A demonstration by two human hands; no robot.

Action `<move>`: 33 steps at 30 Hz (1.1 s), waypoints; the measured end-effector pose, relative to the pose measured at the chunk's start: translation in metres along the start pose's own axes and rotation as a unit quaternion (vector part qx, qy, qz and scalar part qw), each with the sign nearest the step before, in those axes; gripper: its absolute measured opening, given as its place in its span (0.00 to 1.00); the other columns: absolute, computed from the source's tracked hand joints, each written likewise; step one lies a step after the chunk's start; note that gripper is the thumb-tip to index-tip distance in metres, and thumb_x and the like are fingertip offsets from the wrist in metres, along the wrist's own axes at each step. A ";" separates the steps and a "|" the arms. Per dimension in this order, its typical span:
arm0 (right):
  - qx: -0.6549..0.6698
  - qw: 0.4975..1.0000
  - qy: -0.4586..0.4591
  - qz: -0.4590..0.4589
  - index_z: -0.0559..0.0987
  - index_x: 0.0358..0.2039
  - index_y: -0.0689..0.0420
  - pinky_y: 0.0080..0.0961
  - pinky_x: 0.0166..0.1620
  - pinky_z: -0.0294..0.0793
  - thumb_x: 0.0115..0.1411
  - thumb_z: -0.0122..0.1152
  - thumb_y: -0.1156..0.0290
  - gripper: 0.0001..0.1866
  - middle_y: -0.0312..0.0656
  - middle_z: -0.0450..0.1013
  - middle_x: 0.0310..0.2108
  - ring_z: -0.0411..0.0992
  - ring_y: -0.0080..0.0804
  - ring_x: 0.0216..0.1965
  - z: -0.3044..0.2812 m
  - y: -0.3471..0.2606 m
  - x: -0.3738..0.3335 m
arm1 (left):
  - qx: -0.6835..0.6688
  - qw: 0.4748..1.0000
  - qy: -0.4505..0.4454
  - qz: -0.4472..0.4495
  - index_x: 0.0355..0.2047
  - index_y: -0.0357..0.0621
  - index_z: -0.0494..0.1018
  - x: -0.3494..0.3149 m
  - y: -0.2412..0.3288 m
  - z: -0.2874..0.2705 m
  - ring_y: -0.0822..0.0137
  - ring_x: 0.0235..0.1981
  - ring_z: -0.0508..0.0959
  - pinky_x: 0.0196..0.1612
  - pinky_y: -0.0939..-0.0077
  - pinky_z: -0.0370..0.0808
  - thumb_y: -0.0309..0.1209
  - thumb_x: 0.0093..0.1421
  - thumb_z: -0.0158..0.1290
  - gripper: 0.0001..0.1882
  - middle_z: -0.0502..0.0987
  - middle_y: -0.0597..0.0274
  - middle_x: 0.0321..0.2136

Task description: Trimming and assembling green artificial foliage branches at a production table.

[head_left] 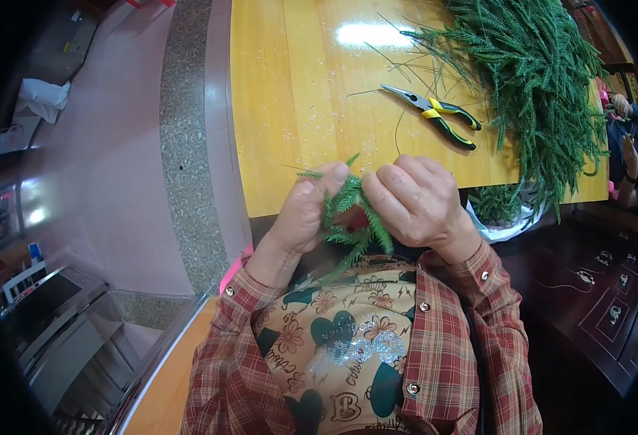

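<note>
In front of my chest, above the table's near edge, both my hands work on a green, feathery artificial sprig [350,194]. My left hand [306,209] pinches it between thumb and fingers, with fronds sticking out above and below. The fingers of my right hand [414,197] are curled closed against the sprig's other side; their tips are hidden. Beyond my hands, long-nose pliers [435,114] with yellow and black handles lie on the table, jaws slightly apart. A thin wire [397,134] curves up from beside my right hand's knuckles.
A large heap of green artificial branches [532,80] covers the right of the yellow wooden table [282,94] and hangs over its edge. Loose thin stems [413,65] lie beside it. A white bag [511,230] with greenery sits below. Another person's hand [630,156] shows far right.
</note>
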State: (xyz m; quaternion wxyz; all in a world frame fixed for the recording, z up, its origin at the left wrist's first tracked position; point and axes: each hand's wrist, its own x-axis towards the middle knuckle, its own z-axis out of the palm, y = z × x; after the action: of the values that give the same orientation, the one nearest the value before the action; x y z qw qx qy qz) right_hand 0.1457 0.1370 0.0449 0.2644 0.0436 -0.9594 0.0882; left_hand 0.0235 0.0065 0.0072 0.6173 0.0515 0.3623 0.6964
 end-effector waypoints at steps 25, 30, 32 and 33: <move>0.710 0.501 -0.106 0.483 0.75 0.33 0.61 0.14 0.22 0.65 0.59 0.55 0.67 0.10 0.36 0.71 0.23 0.66 0.21 0.17 0.004 0.009 -0.011 | 0.292 0.934 0.042 0.203 0.32 0.42 0.71 -0.001 0.000 -0.006 0.73 0.22 0.69 0.26 0.82 0.66 0.44 0.59 0.54 0.17 0.70 0.70 0.23; 0.537 0.672 0.117 0.497 0.76 0.34 0.62 0.14 0.20 0.64 0.58 0.58 0.71 0.08 0.37 0.71 0.22 0.66 0.22 0.16 0.000 0.010 -0.004 | 0.232 0.844 0.180 0.448 0.45 0.41 0.70 0.016 0.004 -0.004 0.74 0.28 0.70 0.32 0.85 0.67 0.47 0.59 0.53 0.23 0.70 0.64 0.34; 0.410 0.773 0.226 0.429 0.77 0.34 0.64 0.16 0.21 0.66 0.56 0.59 0.74 0.07 0.39 0.71 0.22 0.68 0.24 0.18 0.002 0.015 -0.001 | 0.295 0.808 0.183 0.476 0.45 0.39 0.69 0.011 0.005 -0.017 0.74 0.29 0.70 0.31 0.85 0.68 0.46 0.60 0.52 0.23 0.70 0.62 0.35; 0.410 0.774 0.227 0.426 0.77 0.34 0.64 0.16 0.21 0.66 0.56 0.59 0.74 0.07 0.39 0.71 0.22 0.68 0.24 0.18 0.002 0.017 0.002 | 0.358 0.767 0.190 0.497 0.46 0.37 0.68 0.006 0.006 -0.025 0.75 0.29 0.71 0.30 0.85 0.68 0.45 0.61 0.51 0.23 0.70 0.61 0.37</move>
State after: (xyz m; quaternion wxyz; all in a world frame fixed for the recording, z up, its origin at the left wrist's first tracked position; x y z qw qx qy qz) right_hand 0.1407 0.1534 0.0415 0.3666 -0.2867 -0.6652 0.5839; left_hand 0.0044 0.0013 -0.0096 0.0405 0.3085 0.6187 0.7213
